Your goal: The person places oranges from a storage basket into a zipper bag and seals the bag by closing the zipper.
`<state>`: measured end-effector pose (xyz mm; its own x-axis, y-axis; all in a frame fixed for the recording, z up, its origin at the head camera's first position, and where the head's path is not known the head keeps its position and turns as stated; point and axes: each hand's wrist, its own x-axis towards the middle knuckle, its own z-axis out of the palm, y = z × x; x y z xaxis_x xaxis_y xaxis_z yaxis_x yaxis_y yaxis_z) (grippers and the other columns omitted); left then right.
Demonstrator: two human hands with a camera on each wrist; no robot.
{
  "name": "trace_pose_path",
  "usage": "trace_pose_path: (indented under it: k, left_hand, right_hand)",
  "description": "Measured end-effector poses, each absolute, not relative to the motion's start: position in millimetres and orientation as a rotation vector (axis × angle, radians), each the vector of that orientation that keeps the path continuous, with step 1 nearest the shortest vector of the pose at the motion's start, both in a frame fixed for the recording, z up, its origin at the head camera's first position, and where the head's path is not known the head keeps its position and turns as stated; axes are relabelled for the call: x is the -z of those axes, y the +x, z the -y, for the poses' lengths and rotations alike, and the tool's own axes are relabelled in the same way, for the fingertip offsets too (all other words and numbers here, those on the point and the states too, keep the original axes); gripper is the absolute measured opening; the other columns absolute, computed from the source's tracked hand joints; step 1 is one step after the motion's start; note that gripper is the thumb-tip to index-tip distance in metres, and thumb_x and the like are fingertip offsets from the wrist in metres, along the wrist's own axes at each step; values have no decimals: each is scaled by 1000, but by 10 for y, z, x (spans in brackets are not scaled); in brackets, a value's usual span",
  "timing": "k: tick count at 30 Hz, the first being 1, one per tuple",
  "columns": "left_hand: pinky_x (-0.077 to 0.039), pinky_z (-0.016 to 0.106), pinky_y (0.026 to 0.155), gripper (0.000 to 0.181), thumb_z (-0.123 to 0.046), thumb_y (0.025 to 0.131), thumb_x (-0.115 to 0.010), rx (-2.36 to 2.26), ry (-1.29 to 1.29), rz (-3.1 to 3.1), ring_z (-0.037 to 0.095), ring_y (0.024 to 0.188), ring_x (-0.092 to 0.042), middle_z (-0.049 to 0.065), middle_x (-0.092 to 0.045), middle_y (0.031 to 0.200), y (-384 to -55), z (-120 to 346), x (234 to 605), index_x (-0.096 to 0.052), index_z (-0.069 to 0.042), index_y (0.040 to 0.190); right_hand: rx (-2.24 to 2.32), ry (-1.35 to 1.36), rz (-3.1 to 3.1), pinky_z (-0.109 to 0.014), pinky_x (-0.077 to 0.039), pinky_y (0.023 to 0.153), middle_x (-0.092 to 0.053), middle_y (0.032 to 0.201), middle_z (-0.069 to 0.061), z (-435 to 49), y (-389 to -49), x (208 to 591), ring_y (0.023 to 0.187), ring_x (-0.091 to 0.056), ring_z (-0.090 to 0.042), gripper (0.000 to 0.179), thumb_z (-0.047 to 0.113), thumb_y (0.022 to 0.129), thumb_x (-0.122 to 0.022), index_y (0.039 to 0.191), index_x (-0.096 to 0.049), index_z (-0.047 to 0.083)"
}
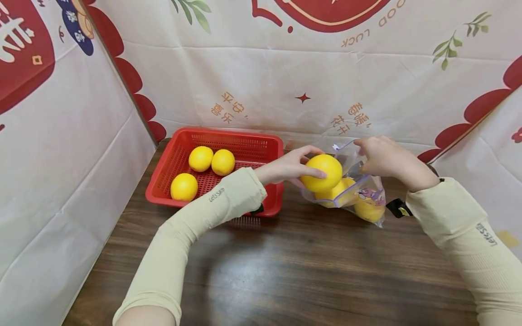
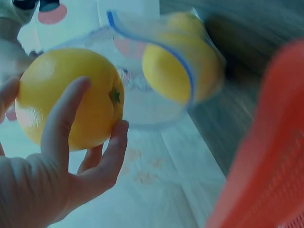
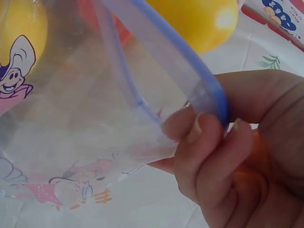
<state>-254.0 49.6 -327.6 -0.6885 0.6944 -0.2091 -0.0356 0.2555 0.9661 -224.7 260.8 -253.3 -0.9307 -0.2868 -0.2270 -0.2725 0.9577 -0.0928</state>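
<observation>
My left hand [image 1: 291, 164] grips an orange [image 1: 325, 172] with its fingers and thumb spread round the fruit. In the left wrist view, the green stem end of this orange [image 2: 71, 102] shows between the fingertips. The held fruit is at the mouth of a clear zip bag [image 1: 373, 190] with a blue-purple seal strip and cartoon prints. Inside the bag lie other oranges [image 1: 369, 209]. My right hand [image 1: 385, 158] pinches the bag's rim, and in the right wrist view its thumb and fingers [image 3: 228, 156] close on the blue strip.
To the left, a red plastic basket [image 1: 214, 132] stands on the dark wooden table [image 1: 261, 271], with three loose oranges [image 1: 184, 187] in it. Printed white cloth [image 1: 261, 81] forms walls behind and at both sides. The left forearm crosses the basket's front right corner.
</observation>
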Motion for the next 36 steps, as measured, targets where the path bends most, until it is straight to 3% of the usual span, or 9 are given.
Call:
trace_pose_path:
  k: [9,14,18,25,32,36]
  left_hand:
    - [-54,31,62,57,-28,80,-68,-1492,530,-1968,15,93,-51,0,-49,112,-2416,-876,3273,-41,-23,130]
    - [-51,24,70,64,-33,82,-66,-1366,595,-2147,12,91,-53,-2,-51,115,-2368,-986,3303,-34,-23,137]
    - [-45,23,87,74,-26,81,-67,-1272,686,-2275,12,103,-53,0,-49,128,-2355,-1001,3317,-26,-19,142]
    - [-41,27,95,82,-27,77,-72,-1225,776,-2323,16,123,-43,1,-42,138,-2377,-955,3283,-25,-16,143]
    - [-38,28,98,81,-31,76,-72,-1135,832,-2353,16,127,-39,2,-39,140,-2410,-879,3266,-28,-14,141]
    - [-41,29,95,75,-30,76,-72,-1095,859,-2379,18,124,-42,6,-41,139,-2455,-759,3235,-34,-13,138]
  right_hand:
    - [117,-463,-2871,-42,-47,64,-59,102,-30,-2530,-2202,2470,75,-58,-32,63,4,67,-64,123,-42,-16]
    - [109,-496,-2870,-38,-46,60,-59,103,-30,-2469,-2178,2433,73,-56,-28,62,0,67,-63,123,-43,-15]
    - [80,-500,-2882,-43,-47,65,-60,102,-30,-2465,-2176,2424,80,-58,-35,60,2,67,-64,121,-44,-15]
    - [127,-439,-2866,-31,-42,51,-58,105,-31,-2463,-2183,2424,50,-46,-18,64,3,68,-63,125,-41,-15]
    - [150,-405,-2857,-32,-43,54,-57,107,-33,-2525,-2243,2444,51,-47,-18,65,2,69,-62,126,-39,-16]
    - [133,-402,-2870,-40,-46,65,-57,106,-33,-2588,-2282,2455,69,-56,-28,63,4,69,-62,125,-40,-16]
